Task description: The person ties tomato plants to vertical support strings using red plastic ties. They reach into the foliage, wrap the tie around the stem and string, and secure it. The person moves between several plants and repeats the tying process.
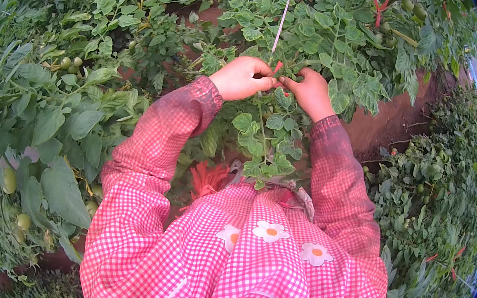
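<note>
Both of my hands meet at a tomato plant (287, 124) in front of me. My left hand (246, 77) pinches a short red tie strip (278, 67) between thumb and forefinger. From the other side my right hand (310, 93) grips the same strip, its thumb tip close to my left fingers. A white support string (284, 16) runs down from above to the spot where my fingers are. Whether the strip goes fully around the stem and string is hidden by my fingers. Below them the leafy stem hangs towards my apron.
A bundle of red strips (209, 179) hangs at my waist on the left. Green tomatoes (10, 181) grow among the leaves at left. Another red tie (379, 9) and more green fruit (413, 8) are at upper right. Bare soil (384, 119) shows right of my arm.
</note>
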Motion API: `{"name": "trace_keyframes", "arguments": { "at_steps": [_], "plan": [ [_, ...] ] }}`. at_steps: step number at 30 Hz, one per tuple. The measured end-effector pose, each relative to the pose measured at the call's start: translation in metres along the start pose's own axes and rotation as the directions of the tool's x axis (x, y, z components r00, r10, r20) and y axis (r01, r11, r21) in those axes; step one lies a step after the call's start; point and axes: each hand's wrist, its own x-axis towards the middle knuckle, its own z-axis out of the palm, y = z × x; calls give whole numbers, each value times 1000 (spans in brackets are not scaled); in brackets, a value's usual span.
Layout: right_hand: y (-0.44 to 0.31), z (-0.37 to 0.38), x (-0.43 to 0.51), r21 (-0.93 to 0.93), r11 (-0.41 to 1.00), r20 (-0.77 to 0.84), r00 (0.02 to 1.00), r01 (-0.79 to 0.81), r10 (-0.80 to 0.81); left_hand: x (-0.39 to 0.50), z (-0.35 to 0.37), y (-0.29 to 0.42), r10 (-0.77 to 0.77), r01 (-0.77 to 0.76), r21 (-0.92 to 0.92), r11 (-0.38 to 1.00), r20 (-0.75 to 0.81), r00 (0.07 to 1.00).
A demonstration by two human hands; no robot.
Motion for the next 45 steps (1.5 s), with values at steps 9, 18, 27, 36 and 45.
{"name": "trace_keyframes", "arguments": {
  "at_steps": [9,18,27,36,45],
  "plan": [
    [5,3,9,-121,989,24,996,-86,89,6,-1,2,21,-19,71,997,-23,1000],
    [0,-3,-3,566,788,186,968,-244,167,15,-2,4,19,-17,-112,994,16,1000],
    [-41,-8,-23,34,999,64,997,31,-33,23,-2,1,-104,104,-132,986,2,995],
    [-3,0,-5,437,899,194,979,-36,-55,20,-7,-10,-11,2,-340,940,-25,1000],
    [6,-46,-6,447,895,134,988,14,-82,20,-23,-24,-154,13,-579,816,-195,969]
  ]
}}
